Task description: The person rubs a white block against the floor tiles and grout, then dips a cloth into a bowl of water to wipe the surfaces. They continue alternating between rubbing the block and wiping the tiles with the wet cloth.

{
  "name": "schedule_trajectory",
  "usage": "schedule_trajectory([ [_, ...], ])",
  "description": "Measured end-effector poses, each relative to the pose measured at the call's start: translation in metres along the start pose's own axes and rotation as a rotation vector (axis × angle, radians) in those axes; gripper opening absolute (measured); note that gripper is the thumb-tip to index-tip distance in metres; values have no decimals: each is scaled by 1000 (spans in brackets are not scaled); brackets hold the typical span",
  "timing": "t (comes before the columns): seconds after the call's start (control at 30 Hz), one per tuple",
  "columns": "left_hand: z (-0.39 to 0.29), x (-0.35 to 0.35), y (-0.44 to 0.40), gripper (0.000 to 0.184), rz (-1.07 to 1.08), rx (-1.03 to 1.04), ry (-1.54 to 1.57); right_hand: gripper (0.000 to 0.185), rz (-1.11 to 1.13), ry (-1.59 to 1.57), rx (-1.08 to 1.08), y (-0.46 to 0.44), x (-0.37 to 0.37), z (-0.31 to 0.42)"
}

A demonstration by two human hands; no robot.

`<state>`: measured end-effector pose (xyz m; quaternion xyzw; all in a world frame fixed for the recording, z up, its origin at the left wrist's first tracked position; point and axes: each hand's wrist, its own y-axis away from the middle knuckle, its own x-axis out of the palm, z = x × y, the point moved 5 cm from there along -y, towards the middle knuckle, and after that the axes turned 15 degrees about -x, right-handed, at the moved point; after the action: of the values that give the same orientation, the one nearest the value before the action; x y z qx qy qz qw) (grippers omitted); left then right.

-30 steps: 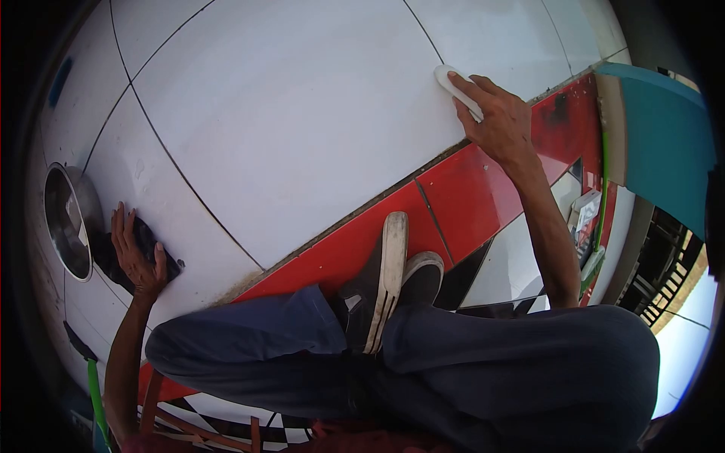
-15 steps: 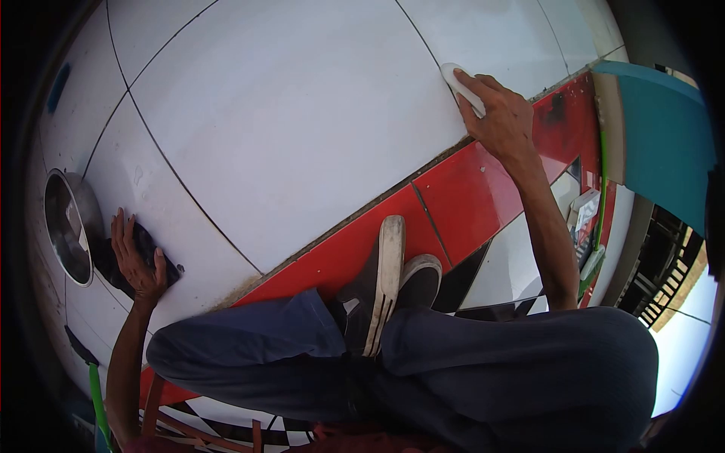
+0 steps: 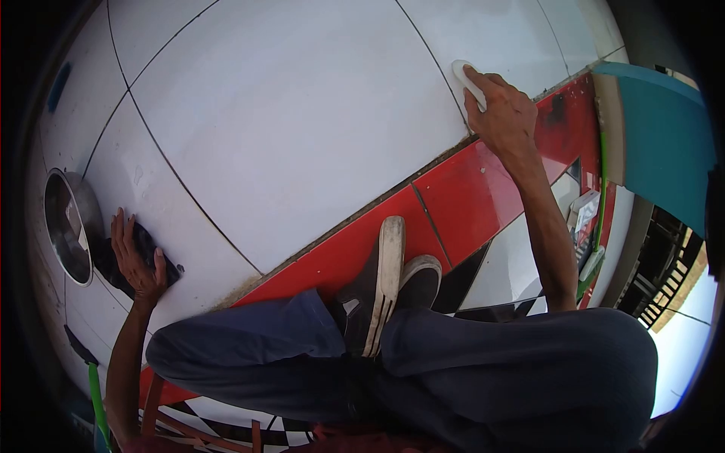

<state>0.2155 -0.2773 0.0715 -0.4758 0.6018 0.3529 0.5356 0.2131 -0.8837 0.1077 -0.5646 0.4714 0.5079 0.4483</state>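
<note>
My right hand (image 3: pixel 504 113) grips a white, flat, rounded block (image 3: pixel 470 84) and presses it to the white tiles (image 3: pixel 302 113), close to a dark joint line. Part of the block is hidden under my fingers, and its exact kind does not show. My left hand (image 3: pixel 138 260) lies flat with its fingers spread over a crumpled black cloth or bag (image 3: pixel 151 245) on the tiles. Just left of that hand a shiny metal bowl (image 3: pixel 89 211) is tipped toward the left edge of the view.
A strip of red tiles (image 3: pixel 468 200) borders the white ones. My shoes (image 3: pixel 387 279) rest against it below. At lower left stands a tool with a green handle (image 3: pixel 98 400). A small dark blue object (image 3: pixel 59 87) lies at upper left, and a teal panel (image 3: pixel 664 136) rises at right.
My right hand and the white block have slid slightly right across the tiles, away from the dark joint line. My left hand and the bowl have stayed in place.
</note>
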Motion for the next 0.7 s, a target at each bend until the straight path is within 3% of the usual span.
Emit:
schedule_trajectory([
  [0.13, -2, -2, 0, 66, 10, -10, -4, 34, -121, -35, 33, -4, 2, -13],
  [0.23, 0, -1, 1, 66, -4, -1, -4, 33, -66, -16, -67, 6, -4, 14],
  [0.37, -2, -2, 0, 66, 7, 11, 0, 33, -135, -62, 37, 1, 0, -9],
  [0.47, -1, -1, -1, 66, -6, 2, 4, 35, -55, 63, -51, 2, 2, 11],
  [0.57, 0, -2, 1, 66, 14, -4, -7, 37, -78, -24, 70, -5, 9, -15],
  [0.7, -1, -1, 0, 66, 6, -5, -1, 36, 1, 2, 1, 0, 3, 9],
])
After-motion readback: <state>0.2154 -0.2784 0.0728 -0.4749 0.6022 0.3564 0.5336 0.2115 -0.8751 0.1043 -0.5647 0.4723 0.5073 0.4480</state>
